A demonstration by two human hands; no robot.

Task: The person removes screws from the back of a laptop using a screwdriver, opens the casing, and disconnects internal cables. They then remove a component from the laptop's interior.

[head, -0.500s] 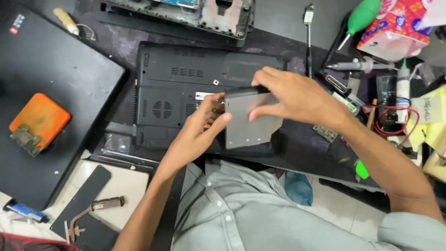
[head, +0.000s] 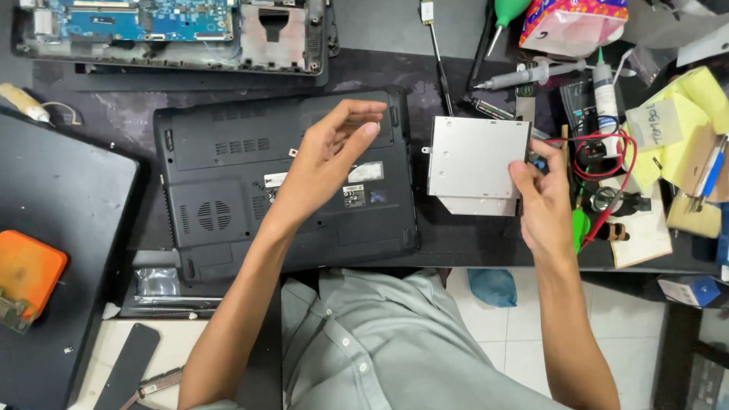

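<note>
While an orange block (head: pixel 26 275) sits at the far left edge of the frame on a dark closed lid (head: pixel 61 228), the black laptop (head: pixel 228 190) lies bottom-up just left of centre, its vent grille toward the lower left and its labels near the middle. Above it, in the upper left, an opened chassis with a blue circuit board (head: pixel 152 19) rests along the top edge. My left hand (head: pixel 326 163) hovers over the laptop's underside at the centre of the frame, fingers (head: pixel 363 120) loosely curled and spread, gripping nothing. Just right of the laptop, apart from its side edge, is the silver optical drive (head: pixel 474 156), a flat metal box lying on the dark mat. My right hand (head: pixel 541 201) holds that drive at its lower right corner, thumb (head: pixel 524 176) pressed on the top face; whether the other fingers wrap beneath I cannot tell. Further right, a red wire (head: pixel 607 163) loops beside my knuckles, a white tube (head: pixel 604 95) and a syringe (head: pixel 531 74) lie in the upper right, and yellow sticky pads (head: pixel 683 114) crowd the right edge.
</note>
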